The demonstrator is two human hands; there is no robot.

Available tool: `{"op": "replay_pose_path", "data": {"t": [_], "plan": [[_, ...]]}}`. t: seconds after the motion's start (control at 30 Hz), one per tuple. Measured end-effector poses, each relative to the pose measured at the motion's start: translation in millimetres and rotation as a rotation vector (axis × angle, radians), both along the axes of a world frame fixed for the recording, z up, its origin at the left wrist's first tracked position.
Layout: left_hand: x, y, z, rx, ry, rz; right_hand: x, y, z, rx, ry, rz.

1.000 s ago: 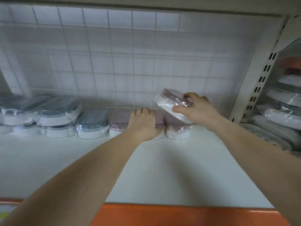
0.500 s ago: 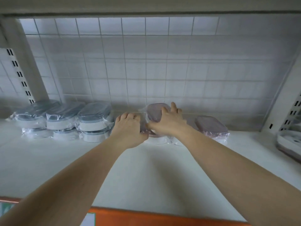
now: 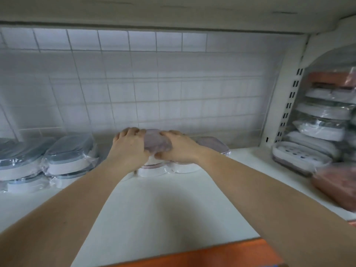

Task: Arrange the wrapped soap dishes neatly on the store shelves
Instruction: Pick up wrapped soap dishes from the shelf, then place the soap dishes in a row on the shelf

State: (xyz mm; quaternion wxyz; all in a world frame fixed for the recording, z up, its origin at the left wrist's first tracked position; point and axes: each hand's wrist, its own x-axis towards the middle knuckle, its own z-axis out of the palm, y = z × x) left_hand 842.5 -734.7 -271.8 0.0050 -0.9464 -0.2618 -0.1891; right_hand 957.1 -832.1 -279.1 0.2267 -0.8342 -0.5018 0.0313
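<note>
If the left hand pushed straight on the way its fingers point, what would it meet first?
Probably the tiled back wall. The left hand points toward the rear of the shelf, gripping the purple soap dish with the right hand; the gap behind looks small, but depth is unclear.

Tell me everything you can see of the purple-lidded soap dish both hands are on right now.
The oval soap dish with a dull purple lid and white base, wrapped in clear plastic film, sits on top of another wrapped purple-and-white dish near the back of the white shelf. It lies roughly level, lid up. The left hand grips its left end, the right hand its right end. Its base is mostly hidden.
</note>
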Motion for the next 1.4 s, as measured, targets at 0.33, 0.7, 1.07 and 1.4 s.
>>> {"op": "replay_pose_path", "data": {"t": [0.33,0.7,1.07,1.4], "plan": [[105,-130,-3,0.027,0.056,-0.415,82,-224,-10,-0.279,-0.163,-0.822],[213,-260,-39,0.042,0.203,-0.786,91,-323,-20,-0.541,-0.128,-0.859],[226,-253,-29,-0.267,-0.075,-0.882,109,-350,12,-0.870,-0.059,-0.579],[202,-200,-5,-1.167,-0.133,-0.414,108,-321,11,-0.502,0.029,-0.602]]}}
